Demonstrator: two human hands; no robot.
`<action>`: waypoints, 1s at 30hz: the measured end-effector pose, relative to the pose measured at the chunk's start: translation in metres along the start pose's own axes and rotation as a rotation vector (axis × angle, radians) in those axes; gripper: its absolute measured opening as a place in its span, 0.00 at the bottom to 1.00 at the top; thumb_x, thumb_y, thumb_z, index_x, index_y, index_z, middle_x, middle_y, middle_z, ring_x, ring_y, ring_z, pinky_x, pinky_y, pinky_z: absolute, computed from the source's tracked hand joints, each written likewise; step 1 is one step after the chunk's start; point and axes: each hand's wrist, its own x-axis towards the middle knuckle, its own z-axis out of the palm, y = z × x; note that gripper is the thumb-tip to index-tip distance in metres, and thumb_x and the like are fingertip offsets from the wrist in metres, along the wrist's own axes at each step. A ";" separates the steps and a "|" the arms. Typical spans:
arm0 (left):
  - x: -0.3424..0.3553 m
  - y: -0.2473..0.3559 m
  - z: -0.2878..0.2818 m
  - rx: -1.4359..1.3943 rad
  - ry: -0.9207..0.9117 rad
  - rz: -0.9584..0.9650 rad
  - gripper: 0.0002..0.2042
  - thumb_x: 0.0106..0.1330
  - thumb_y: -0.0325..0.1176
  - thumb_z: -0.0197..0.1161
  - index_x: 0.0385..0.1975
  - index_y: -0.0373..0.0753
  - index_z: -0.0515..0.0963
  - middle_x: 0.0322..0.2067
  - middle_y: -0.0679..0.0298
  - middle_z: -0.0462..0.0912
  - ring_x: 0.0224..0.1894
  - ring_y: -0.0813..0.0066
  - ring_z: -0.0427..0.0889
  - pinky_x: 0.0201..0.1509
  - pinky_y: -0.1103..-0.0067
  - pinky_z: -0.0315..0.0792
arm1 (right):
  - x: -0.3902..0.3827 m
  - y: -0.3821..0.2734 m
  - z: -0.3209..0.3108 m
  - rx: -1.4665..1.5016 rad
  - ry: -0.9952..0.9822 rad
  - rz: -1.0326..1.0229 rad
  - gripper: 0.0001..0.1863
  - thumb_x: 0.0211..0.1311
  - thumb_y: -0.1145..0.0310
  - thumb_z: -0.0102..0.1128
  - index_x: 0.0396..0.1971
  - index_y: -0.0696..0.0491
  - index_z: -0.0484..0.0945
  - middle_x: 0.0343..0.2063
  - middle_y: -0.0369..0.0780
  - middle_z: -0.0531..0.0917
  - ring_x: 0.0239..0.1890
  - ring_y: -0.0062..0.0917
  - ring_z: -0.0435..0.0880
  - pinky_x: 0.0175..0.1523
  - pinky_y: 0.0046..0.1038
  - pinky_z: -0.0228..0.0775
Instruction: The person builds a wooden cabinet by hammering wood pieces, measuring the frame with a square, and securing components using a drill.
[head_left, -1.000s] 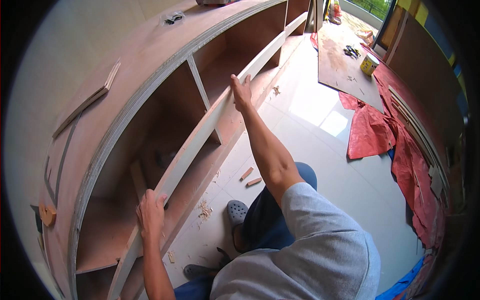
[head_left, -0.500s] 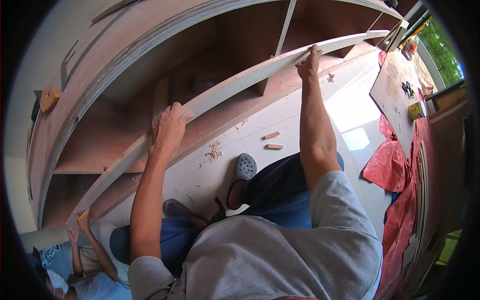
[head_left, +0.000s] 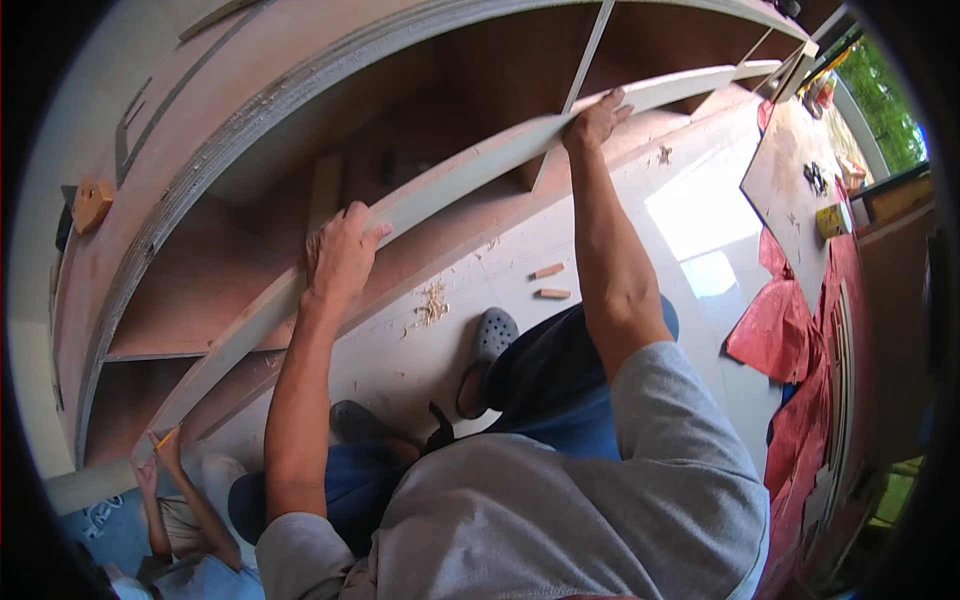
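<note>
A long, pale wooden strip (head_left: 456,183) runs diagonally along the front of an open plywood cabinet (head_left: 193,110) with dividers and dark compartments. My left hand (head_left: 340,256) grips the strip at about its middle-left stretch, fingers curled over its top edge. My right hand (head_left: 600,125) has hold of the same strip farther along to the right, beside a vertical divider. At the lower left, a co-worker's hands (head_left: 160,452) touch the near end of the strip, one holding a thin yellow item (head_left: 162,440) that looks like a pencil.
Two small wood blocks (head_left: 548,271) and shavings (head_left: 432,300) lie on the tiled floor near my feet. At right are a board (head_left: 782,170) with tools, a yellow can (head_left: 832,220) and red sheeting (head_left: 770,340). An orange tool (head_left: 92,205) sits on the cabinet top.
The view has swung round, bringing the co-worker into sight. My left hand moved farther along the strip since a second ago; in the last half second my right hand slid slightly leftward.
</note>
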 end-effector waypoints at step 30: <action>-0.202 -0.248 0.033 -1.829 1.222 -1.023 0.46 0.67 0.74 0.26 0.71 0.38 0.56 0.69 0.52 0.60 0.72 0.56 0.57 0.76 0.62 0.48 | 0.072 0.081 -0.008 0.170 -0.211 0.054 0.20 0.60 0.61 0.54 0.46 0.61 0.76 0.47 0.47 0.82 0.45 0.41 0.85 0.53 0.55 0.78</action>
